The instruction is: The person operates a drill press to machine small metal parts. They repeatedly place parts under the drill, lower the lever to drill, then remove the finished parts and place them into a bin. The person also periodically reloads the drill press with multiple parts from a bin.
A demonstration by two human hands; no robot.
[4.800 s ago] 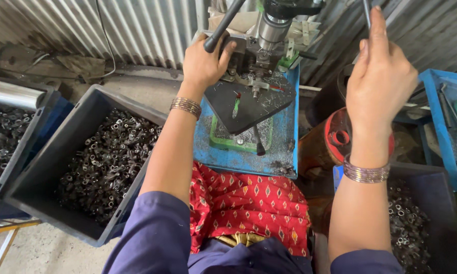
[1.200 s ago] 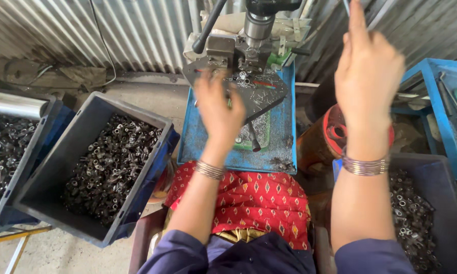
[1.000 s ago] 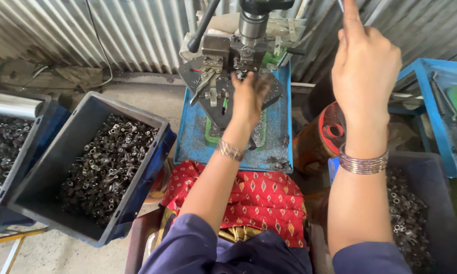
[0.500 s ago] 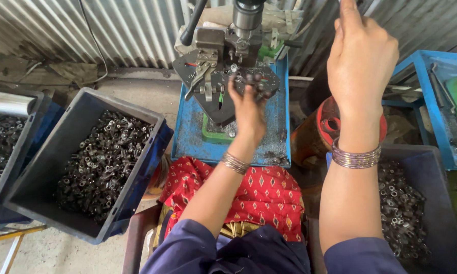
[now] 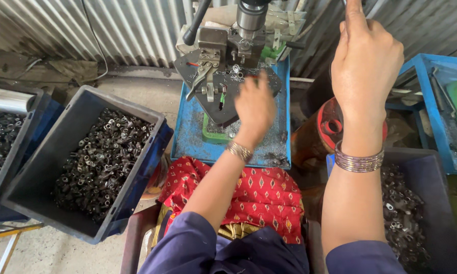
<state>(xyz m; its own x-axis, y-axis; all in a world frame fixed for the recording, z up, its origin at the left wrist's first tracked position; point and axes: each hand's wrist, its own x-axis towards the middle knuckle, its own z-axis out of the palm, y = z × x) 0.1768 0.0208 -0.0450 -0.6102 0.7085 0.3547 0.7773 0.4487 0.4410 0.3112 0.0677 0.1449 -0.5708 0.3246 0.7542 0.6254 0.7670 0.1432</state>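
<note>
A dark bin (image 5: 45,203) on the left holds small dark metal parts (image 5: 99,170). To its right a blue tray (image 5: 193,137) carries the press (image 5: 238,45) and its dark plate (image 5: 215,101). The left hand (image 5: 255,106) hovers blurred over that plate, fingers loosely together; whether it holds a part cannot be told. Further right, the right hand (image 5: 365,61) is raised, fingers closed around something mostly cut off at the top edge. Below it, another bin (image 5: 416,157) holds more parts.

Dark blue sleeves, metal bangles on both wrists, red patterned cloth over the lap.
</note>
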